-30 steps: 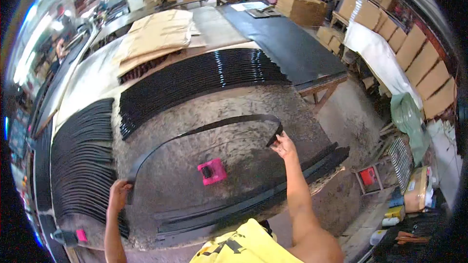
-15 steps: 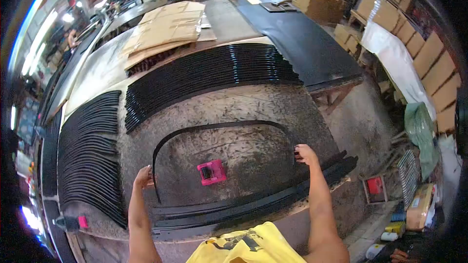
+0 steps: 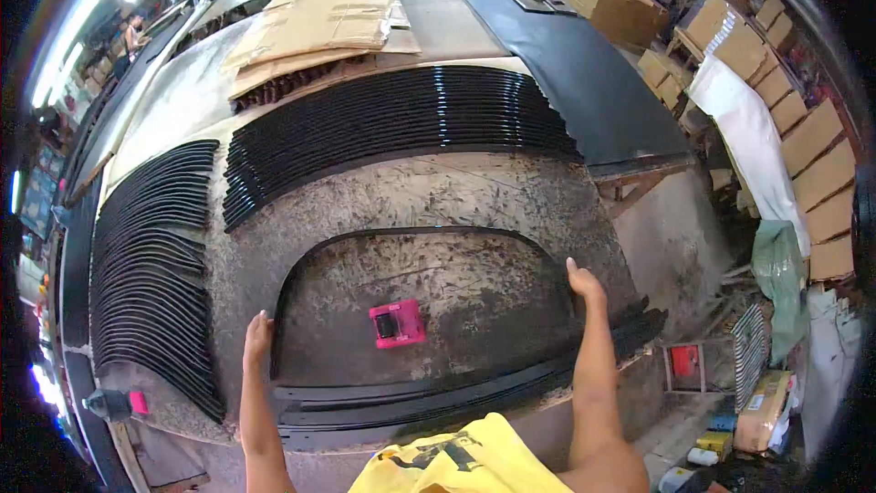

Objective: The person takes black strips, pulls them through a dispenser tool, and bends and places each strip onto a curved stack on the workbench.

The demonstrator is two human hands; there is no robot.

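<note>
A long black strip (image 3: 429, 230) lies bent in an arch on the worn table (image 3: 383, 187). Beside its left end is my left hand (image 3: 259, 336), fingers stretched out, nothing in it. My right hand (image 3: 584, 279) is at the strip's right end, fingers extended with the thumb side up. Inside the arch sits a pink block with a black part (image 3: 398, 323). Several flat black strips (image 3: 411, 406) lie along the near edge. Rows of black strips are laid out at the left (image 3: 155, 274) and across the back (image 3: 401, 123).
Flattened cardboard (image 3: 319, 18) is stacked at the back. A dark sheet (image 3: 593, 82) covers the table at the back right. Cartons (image 3: 817, 141) and a red object in a frame (image 3: 684, 361) are at the right. A person (image 3: 135, 35) is far off at the left.
Both hands have let go of the strip and moved outward to its ends. The strip, earlier held up and slanting, now rests in a wider arch. The camera view has shifted slightly.
</note>
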